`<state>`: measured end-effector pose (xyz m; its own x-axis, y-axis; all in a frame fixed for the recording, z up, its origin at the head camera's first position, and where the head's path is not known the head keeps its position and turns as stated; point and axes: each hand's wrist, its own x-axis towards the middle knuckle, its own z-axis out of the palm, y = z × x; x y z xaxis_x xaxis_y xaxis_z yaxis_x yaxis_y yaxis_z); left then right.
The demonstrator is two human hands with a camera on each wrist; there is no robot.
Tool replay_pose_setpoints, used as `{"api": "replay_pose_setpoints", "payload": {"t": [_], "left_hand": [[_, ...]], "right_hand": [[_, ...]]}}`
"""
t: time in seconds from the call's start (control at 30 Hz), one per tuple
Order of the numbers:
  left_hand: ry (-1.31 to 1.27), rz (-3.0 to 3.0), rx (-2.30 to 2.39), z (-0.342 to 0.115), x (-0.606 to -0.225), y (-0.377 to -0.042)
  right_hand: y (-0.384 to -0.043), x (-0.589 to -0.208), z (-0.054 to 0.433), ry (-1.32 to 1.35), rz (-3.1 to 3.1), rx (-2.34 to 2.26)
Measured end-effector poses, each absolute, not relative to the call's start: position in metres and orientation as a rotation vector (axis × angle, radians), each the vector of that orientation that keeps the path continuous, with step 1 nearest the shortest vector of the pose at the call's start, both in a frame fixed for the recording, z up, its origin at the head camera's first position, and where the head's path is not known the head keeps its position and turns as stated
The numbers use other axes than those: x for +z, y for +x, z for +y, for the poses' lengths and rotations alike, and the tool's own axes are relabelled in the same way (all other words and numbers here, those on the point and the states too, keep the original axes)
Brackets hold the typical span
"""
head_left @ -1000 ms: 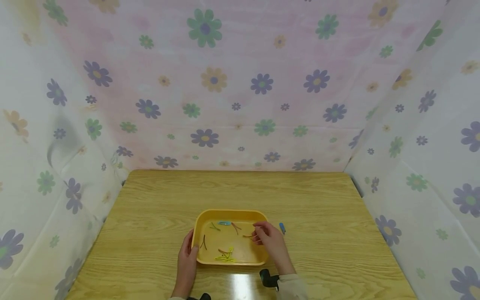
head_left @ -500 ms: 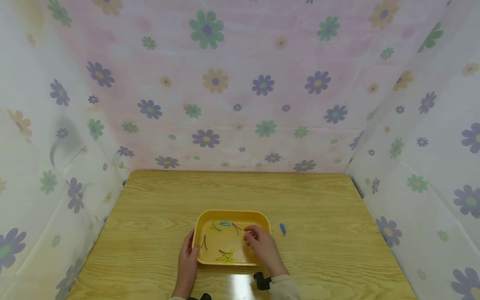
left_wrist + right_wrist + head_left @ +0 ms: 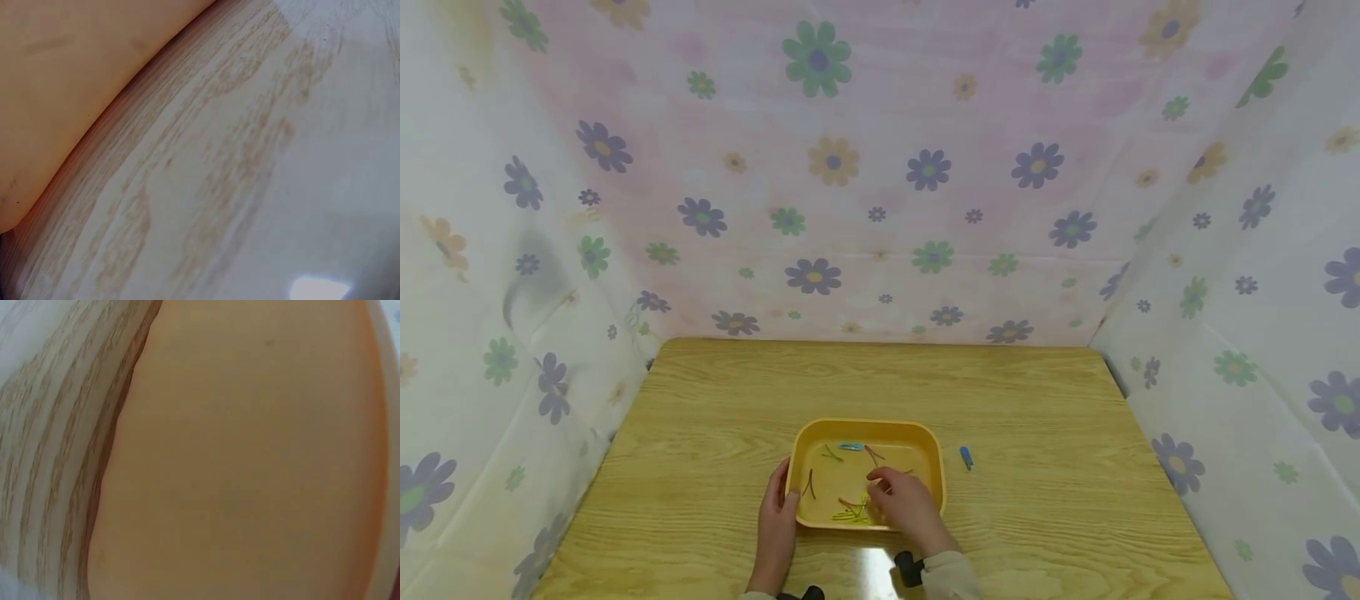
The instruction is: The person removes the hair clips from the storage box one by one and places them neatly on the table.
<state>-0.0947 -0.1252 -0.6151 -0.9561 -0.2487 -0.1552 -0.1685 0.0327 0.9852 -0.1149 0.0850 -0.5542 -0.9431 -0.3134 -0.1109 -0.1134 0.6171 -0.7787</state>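
My left hand (image 3: 777, 517) grips the left side of a yellow tray (image 3: 868, 427), thumb at the rim and fingers along the outer wall. Over the tray's right half, my right hand (image 3: 904, 504) has bent fingers, the tips right beside a small pile of yellow clips (image 3: 850, 517); nothing shows between them. A brown V-shaped pin (image 3: 847, 503) lies across that pile. Elsewhere in the tray are a light-blue snap hair clip (image 3: 850, 447), a green V-shaped pin (image 3: 832, 453), a dark brown one (image 3: 809, 483) and a reddish one (image 3: 874, 455). Another pin is mostly hidden behind my right hand.
A blue clip (image 3: 966, 457) lies on the wood-grain table (image 3: 1037, 400), just right of the tray. Flower-patterned cloth walls (image 3: 880, 167) stand behind the table and on both sides. Each wrist view shows tray wall and tabletop.
My right hand has moved left and toward me across the tray, from the pin at the right side to beside the yellow clips. The left hand keeps its place on the tray.
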Motion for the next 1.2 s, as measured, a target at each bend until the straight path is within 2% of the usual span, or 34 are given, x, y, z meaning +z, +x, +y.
{"api": "replay_pose_setpoints", "payload": {"t": [0.63,1.2], "left_hand": [[0.413,-2.194,-2.097,-0.124,-0.612,-0.092],[0.403,-2.188,-2.085,-0.124,-0.613,-0.092]], "right_hand": [[-0.115,-0.562,0.068,-0.413,2.611,-0.923],[-0.117,-0.566,0.066,-0.258,2.702,-0.917]]}}
